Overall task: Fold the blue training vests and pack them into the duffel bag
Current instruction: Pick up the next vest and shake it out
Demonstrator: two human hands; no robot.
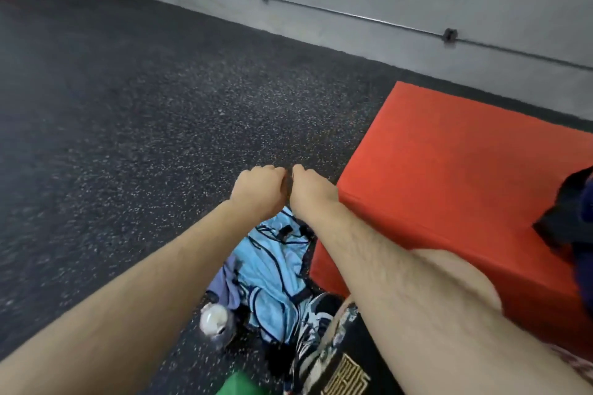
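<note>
The right edge cuts off the dark bag [568,212].

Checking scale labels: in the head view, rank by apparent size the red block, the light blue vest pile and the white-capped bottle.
1. red block
2. light blue vest pile, partly hidden by the arms
3. white-capped bottle

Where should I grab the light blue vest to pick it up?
Probably the dark-trimmed far edge of the blue vest, reaching down from above: it lies crumpled, the red block crowds its right side, and trim gives a firm line.
</note>
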